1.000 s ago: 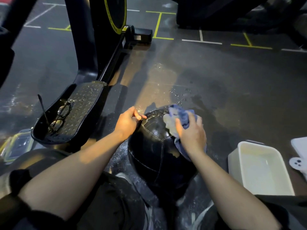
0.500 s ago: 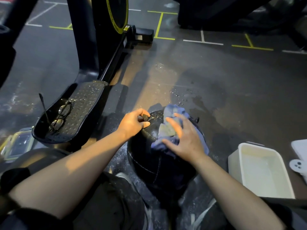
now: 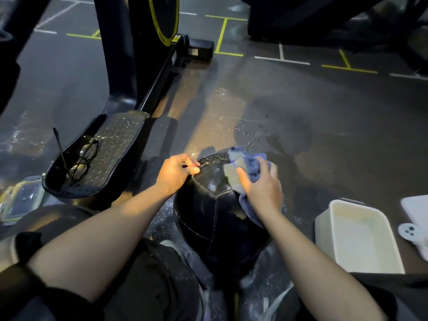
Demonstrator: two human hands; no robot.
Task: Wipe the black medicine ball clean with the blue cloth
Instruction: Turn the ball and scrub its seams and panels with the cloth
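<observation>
The black medicine ball (image 3: 208, 218) with stitched seams rests on the wet floor between my knees. My left hand (image 3: 176, 172) grips its upper left edge, fingers curled over the far rim. My right hand (image 3: 261, 188) presses the bunched blue cloth (image 3: 251, 169) against the ball's upper right side. Part of the cloth hangs down under my wrist. The ball's right flank is hidden by the hand and cloth.
A white rectangular tub (image 3: 356, 237) stands on the floor at the right, a white object (image 3: 414, 230) beside it. A black machine footplate (image 3: 97, 163) at the left holds a pair of glasses (image 3: 82, 162). A lidded container (image 3: 20, 200) lies further left. Water drops dot the floor (image 3: 254, 112).
My right hand has slid the cloth from the ball's top centre back to its upper right side. My left hand's fingers have curled tighter over the far rim.
</observation>
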